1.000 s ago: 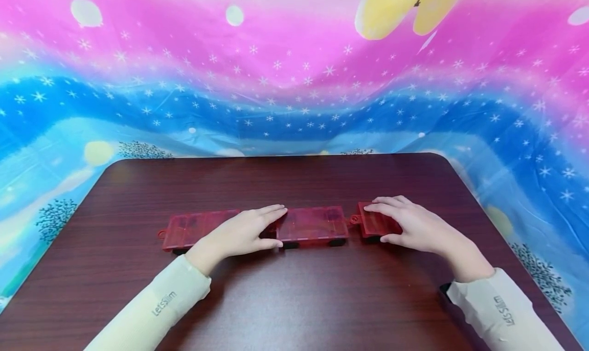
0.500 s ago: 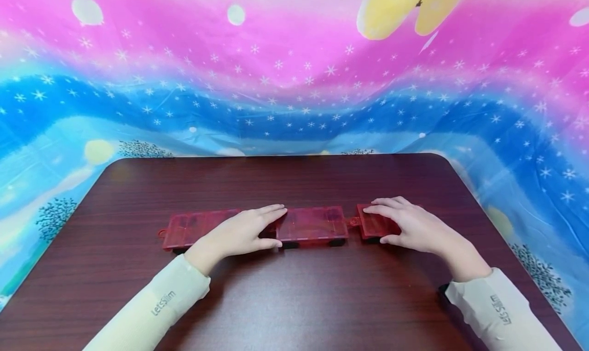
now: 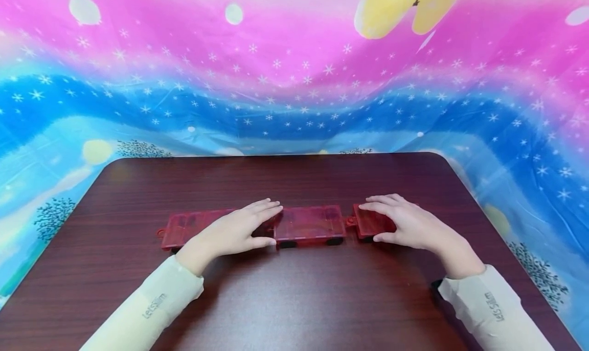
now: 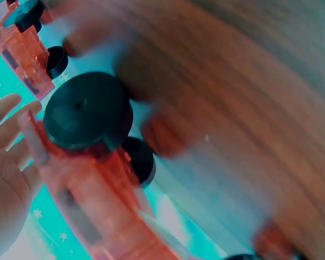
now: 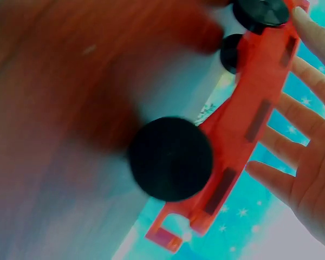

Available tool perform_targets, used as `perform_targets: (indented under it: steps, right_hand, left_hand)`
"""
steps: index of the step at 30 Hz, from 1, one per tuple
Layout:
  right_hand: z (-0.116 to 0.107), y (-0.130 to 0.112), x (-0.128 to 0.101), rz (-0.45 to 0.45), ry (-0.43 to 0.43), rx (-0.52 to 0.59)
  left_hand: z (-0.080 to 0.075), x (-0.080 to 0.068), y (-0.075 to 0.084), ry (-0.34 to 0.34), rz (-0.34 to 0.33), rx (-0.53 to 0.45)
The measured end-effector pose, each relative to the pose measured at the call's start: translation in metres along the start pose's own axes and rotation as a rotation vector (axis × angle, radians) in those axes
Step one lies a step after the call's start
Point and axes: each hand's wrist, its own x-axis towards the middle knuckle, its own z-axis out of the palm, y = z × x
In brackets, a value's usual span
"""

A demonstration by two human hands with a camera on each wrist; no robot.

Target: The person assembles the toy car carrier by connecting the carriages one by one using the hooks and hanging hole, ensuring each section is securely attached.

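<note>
On the bench [image 3: 294, 300], my red train [image 3: 309, 223] lies mid-surface. My left hand [image 3: 234, 231] rests spread across its left coupling, my right hand [image 3: 405, 223] spread over the end car [image 3: 368, 220]. Uneven pressure could unhook the cars.

A dark wood-grain counter [image 3: 294, 294] with rounded corners is sitting before a glossy backdrop sheet [image 3: 294, 74], pink above blue, starred; it is possibly plastic, catching soft even light.
</note>
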Motion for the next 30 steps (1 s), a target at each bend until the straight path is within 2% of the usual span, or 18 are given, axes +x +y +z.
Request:
perform_targets:
  steps: [8, 22, 30]
  right_hand:
    - [-0.002, -0.020, 0.019, -0.081, 0.025, 0.068]
    - [0.003, -0.056, 0.055, -0.136, -0.021, 0.127]
    - [0.012, -0.075, 0.074, -0.201, -0.038, 0.150]
  left_hand:
    - [-0.011, -0.017, -0.006, 0.036, -0.022, 0.009]
    - [-0.021, -0.055, -0.026, 0.105, -0.108, 0.061]
    - [-0.022, -0.071, -0.037, 0.109, -0.203, 0.057]
